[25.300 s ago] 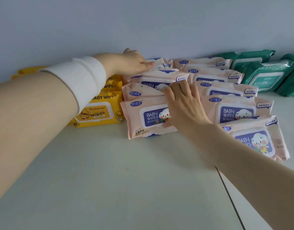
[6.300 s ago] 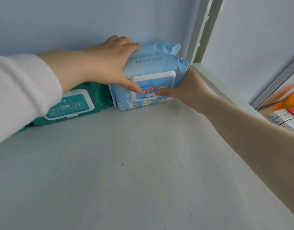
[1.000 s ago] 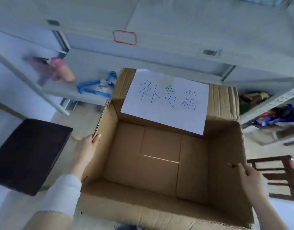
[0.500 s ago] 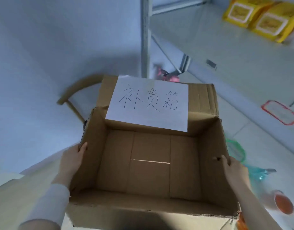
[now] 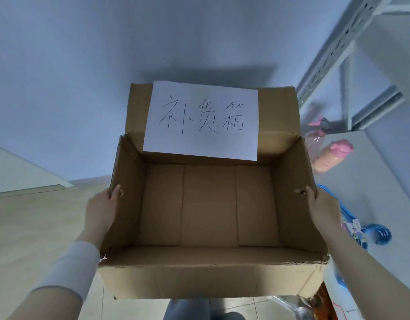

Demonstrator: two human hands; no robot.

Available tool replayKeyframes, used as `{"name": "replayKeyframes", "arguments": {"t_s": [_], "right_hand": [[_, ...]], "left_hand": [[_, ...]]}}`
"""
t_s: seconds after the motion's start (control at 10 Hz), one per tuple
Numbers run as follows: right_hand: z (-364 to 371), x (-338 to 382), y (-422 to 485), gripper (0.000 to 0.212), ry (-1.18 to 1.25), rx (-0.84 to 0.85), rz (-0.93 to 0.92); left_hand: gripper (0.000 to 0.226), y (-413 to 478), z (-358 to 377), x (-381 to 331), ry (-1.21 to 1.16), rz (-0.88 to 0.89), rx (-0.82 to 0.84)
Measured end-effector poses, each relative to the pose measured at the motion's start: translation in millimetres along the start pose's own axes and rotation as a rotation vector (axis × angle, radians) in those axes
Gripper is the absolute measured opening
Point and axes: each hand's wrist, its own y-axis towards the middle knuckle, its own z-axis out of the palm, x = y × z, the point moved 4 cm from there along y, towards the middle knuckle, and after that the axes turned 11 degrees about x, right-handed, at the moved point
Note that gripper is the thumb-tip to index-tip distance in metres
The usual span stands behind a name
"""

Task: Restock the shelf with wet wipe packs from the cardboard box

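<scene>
**Left hand (image 5: 102, 211) and right hand (image 5: 324, 209) lock onto the cardboard box (image 5: 211, 280)**

The left hand grips the box's left wall, thumb hooked over the rim and palm against the outside. A white sleeve (image 5: 70, 269) covers that forearm. The right hand mirrors it on the right wall — thumb over the edge beside a small torn hole. Its fingers are out of sight behind the cardboard, so I can't quite say how far they curl.

The box hangs between the two hands in front of the person, its open top facing the camera and its brown bottom in full view. A white paper sheet (image 5: 201, 121) with handwritten characters is stuck on the raised far flap.

Off to the right — a grey shelf upright (image 5: 333, 45) and a pale shelf board (image 5: 384, 181). A pink bottle (image 5: 333, 155) lies on the board, with a blurred blue item (image 5: 370, 234) nearer. Beige floor (image 5: 26, 227) shows at lower left.
</scene>
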Motion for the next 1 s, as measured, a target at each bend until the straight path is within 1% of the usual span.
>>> {"name": "replayKeyframes", "arguments": {"t_s": [0.2,0.3,0.5,0.8,0.9,1.0], "right_hand": [[50,19,84,0.04,-0.02,0.045,-0.002],[76,18,109,0.041,-0.065,0.059,0.014],[101,14,126,0.044,-0.089,0.097,0.048],[111,19,140,0.045,-0.124,0.098,0.051],[108,22,140,0.044,-0.128,0.125,0.065],[102,27,139,0.042,-0.134,0.177,0.096]], "left_hand": [[0.043,62,45,8,-0.054,-0.097,-0.01],[0.043,84,71,14,-0.062,-0.143,0.008],[0.042,97,100,24,-0.071,-0.204,0.027],[0.04,122,102,20,-0.037,-0.171,0.0],[0.04,124,103,21,-0.023,-0.203,0.011],[0.036,124,102,19,-0.07,-0.217,0.03]]}}
